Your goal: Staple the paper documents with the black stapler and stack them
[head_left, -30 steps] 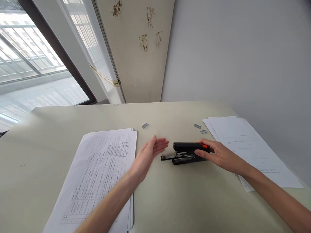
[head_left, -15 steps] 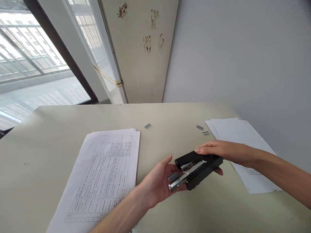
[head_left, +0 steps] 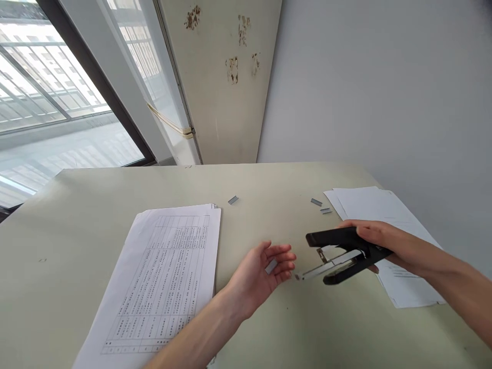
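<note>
Half a second back the stapler lay across the left palm with both hands on it; now the right hand (head_left: 380, 241) has drawn the stapler (head_left: 342, 253) away toward the right edge of the table (head_left: 269, 179) and holds it alone, lifted clear of the surface. Its fingers are wrapped round the rear of the black body. The top is hinged up and the metal magazine rail (head_left: 321, 270) sticks out toward the left hand (head_left: 261, 271).

That hand rests palm up near the middle of the table, fingers spread loosely, with a short strip of staples (head_left: 271, 266) lying across them, not pinched.

My worry is that strip: it sits loose on open fingers, so a tilt of the palm could let it slide off or break apart. The rail is thin and spring-loaded by the look of it, and it might snap back on a fingertip.

The only holder here is the stapler's magazine; whether it has staples in it I cannot tell.

Toward the far edge lie three loose staple strips, one (head_left: 232, 200) past a stack of printed sheets (head_left: 169, 271) at the left, two (head_left: 316, 202) (head_left: 326, 210) beside a second pile of paper (head_left: 384, 210) at the right edge.
</note>
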The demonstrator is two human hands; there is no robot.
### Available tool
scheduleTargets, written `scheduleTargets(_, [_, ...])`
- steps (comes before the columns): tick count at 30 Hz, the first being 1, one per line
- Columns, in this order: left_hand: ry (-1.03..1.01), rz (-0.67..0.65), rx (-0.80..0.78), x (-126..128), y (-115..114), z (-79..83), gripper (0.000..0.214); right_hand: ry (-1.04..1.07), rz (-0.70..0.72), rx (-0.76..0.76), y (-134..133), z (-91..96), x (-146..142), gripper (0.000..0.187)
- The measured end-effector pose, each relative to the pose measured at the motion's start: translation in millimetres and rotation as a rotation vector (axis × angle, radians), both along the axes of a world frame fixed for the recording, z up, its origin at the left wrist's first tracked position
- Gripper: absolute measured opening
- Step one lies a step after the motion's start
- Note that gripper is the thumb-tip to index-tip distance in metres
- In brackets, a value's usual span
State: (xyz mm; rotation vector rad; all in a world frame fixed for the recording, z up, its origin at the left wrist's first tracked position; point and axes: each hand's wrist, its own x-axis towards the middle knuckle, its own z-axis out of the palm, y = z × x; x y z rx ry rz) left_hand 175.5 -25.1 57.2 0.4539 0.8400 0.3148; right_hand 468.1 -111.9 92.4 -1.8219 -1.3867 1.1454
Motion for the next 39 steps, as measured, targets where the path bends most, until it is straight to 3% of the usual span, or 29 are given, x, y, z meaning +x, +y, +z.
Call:
scheduleTargets(3, [0.057, 0.005, 0.170, 13, 6, 3.6, 0.024, 0.320, -0.140, 0.039, -8, -26.9, 9, 0.055])
scheduleTargets(6, [0.126, -0.049, 0.422, 36, 12, 7.0, 0.023, 0.552, -0.494, 0.282, -8, -51.9, 17, 0.044])
scheduleTargets(8, [0.192, -0.096, 0.634, 58, 19, 6.1, 0.026, 0.675, -0.633, 0.433, -7, -61.8, 22, 0.035])
scheduleTargets(11, [0.325, -0.162, 1.012, 99, 35, -1.7, 0.032, 0.746, -0.669, 0.544, -4, -67.2, 30, 0.030])
scheduleTargets(15, [0.456, -0.301, 1.510, 154, 58, -19.3, 0.019, 0.862, -0.665, 0.544, -1, -71.0, 36, 0.029])
scheduleTargets(18, [0.515, -0.432, 1.780, 186, 69, -31.9, 0.017, 0.891, -0.661, 0.530, 1, -74.9, 37, 0.030])
scheduleTargets(21, [0.558, -0.544, 1.979, 209, 73, -40.0, 0.033, 0.897, -0.658, 0.523, 2, -76.6, 37, 0.032])
scheduleTargets(25, [0.576, -0.636, 2.163, 225, 76, -43.5, 0.038, 0.889, -0.651, 0.516, 2, -76.7, 37, 0.032])
scheduleTargets(30, [0.570, -0.660, 2.281, 226, 79, -43.9, 0.035, 0.842, -0.649, 0.522, 2, -78.0, 36, 0.030])
scheduleTargets(35, [0.512, -0.562, 2.300, 206, 79, -39.0, 0.024, 0.772, -0.622, 0.510, 1, -78.4, 36, 0.032])
scheduleTargets(39, [0.524, -0.415, 2.197, 175, 82, -26.1, 0.024, 0.690, -0.599, 0.518, -1, -80.0, 36, 0.032])
